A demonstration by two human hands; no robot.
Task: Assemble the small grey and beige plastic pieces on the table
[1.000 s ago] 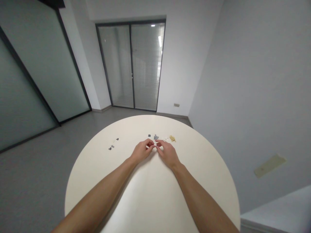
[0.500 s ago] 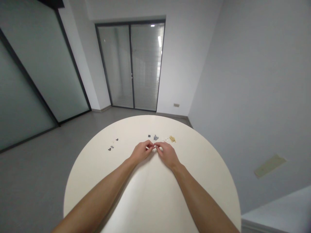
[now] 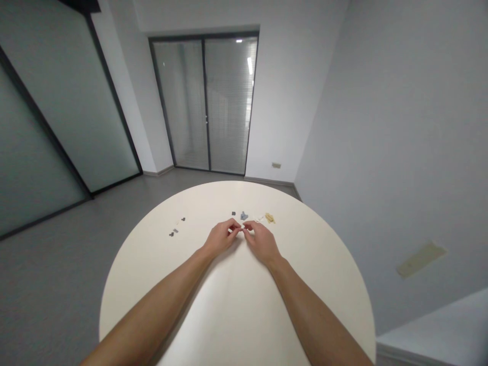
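My left hand (image 3: 224,236) and my right hand (image 3: 261,239) meet fingertip to fingertip over the middle of the round white table (image 3: 236,315). Both are closed in a pinch. Between the fingertips shows a tiny white piece (image 3: 243,227), mostly covered by the fingers, and its kind is too small to tell. Just beyond the hands lie a blue-grey heap of small pieces (image 3: 244,216) and a dark grey piece (image 3: 234,213). White pieces (image 3: 260,219) and a tan pile of small pieces (image 3: 270,218) lie past my right hand.
On the table's left side are scattered small pieces: a dark one (image 3: 183,219), a grey one (image 3: 176,231) and another dark one (image 3: 171,234). A glass door (image 3: 206,107) stands beyond the table, and a white wall (image 3: 389,142) rises on the right.
The hands stay together in nearly the same place, with the fingertips shifted slightly. A bit more of the white piece shows between them. The loose pieces have not moved.
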